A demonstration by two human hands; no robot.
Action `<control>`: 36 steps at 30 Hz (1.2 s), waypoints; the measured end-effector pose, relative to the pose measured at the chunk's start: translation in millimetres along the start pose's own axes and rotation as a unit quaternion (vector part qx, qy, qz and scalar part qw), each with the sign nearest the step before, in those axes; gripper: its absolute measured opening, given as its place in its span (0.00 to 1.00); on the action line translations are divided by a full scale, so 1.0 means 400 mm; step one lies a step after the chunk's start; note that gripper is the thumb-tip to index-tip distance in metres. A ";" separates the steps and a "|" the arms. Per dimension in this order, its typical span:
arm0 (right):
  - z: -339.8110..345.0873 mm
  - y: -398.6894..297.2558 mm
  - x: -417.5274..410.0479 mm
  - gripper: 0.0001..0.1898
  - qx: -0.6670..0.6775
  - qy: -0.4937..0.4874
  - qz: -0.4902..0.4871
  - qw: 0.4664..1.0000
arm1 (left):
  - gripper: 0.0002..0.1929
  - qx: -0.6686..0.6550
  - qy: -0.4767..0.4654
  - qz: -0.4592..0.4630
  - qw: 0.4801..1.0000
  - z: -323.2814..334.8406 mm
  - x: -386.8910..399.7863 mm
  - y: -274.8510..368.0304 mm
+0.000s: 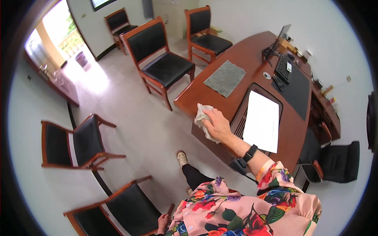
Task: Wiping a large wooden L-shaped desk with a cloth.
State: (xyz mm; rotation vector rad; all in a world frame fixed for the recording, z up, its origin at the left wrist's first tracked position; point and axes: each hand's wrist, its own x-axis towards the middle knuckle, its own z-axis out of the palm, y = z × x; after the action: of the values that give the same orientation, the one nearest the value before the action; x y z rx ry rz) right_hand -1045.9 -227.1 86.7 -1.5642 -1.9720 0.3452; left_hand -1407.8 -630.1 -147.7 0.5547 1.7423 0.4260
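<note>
My right hand [218, 123] grips a crumpled pale cloth [200, 109] against the near edge of a reddish-brown wooden desk [203, 97]. A dark strap with a small device circles that wrist. Close beside the hand, a dark slotted tray [238, 116] lies on the desk with white paper sheets [261, 121] on it. Farther along the desktop, a grey cloth [226, 78] is spread flat. My left hand [164, 221] hangs low at my side near a black-padded wooden chair [133, 209]; its fingers look curled, but the sleeve and body partly hide it.
A monitor [277, 41], a keyboard [283, 68] and a dark desk mat [295, 91] occupy the desk's far side. An armchair [339, 162] stands behind it. Wooden chairs [168, 69] flank the desk and another [87, 141] is by the wall. A bin [81, 59] stands near the open door [53, 73].
</note>
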 end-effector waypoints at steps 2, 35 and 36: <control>0.091 0.097 0.022 0.22 -0.116 -0.031 0.020 0.993 | 0.14 -0.096 -0.057 0.023 0.994 -0.058 0.105 0.017; 0.273 0.074 0.160 0.23 -0.324 0.316 0.556 0.698 | 0.15 0.420 -0.378 0.501 0.656 0.353 0.803 1.966; 0.279 0.076 0.164 0.23 -0.326 0.319 0.558 0.693 | 0.15 0.397 -0.405 0.483 0.668 0.376 0.784 1.997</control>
State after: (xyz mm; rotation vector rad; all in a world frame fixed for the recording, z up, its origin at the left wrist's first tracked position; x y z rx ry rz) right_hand -1096.4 -139.2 0.5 -2.7146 -0.3782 -0.4920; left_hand -1208.5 203.0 11.0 1.9922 0.5242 0.0329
